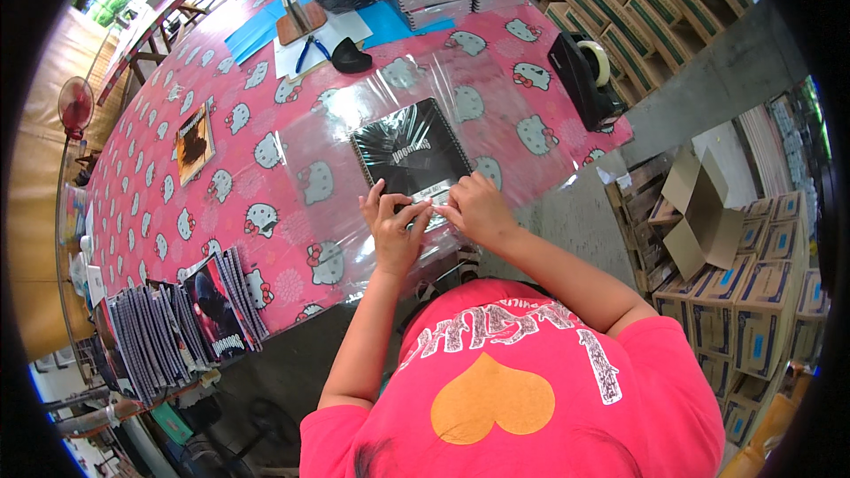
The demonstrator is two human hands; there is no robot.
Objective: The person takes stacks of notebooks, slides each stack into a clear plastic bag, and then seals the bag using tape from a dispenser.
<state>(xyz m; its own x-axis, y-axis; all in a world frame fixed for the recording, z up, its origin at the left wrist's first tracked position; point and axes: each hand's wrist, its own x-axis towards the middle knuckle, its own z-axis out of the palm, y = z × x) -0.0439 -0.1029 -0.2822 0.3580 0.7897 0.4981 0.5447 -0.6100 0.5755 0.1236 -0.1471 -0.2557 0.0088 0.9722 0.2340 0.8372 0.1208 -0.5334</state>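
A black spiral-bound notebook lies slightly turned on a clear plastic sheet, with a pale strip along its near edge. At that edge, my left hand has its fingers bent and its fingertips pinched on the plastic beside the strip. Close to it on the right, my right hand pinches the plastic at the notebook's near right corner. The fingertips of both hands almost meet. Shiny folds of the sheet show below my hands, and just how much plastic is between the fingers is hard to see.
A black tape dispenser stands at the table's right edge. Pliers and a black pad lie at the far side. Stacked notebooks fill the near left corner; a small book lies farther left. An open carton stands right.
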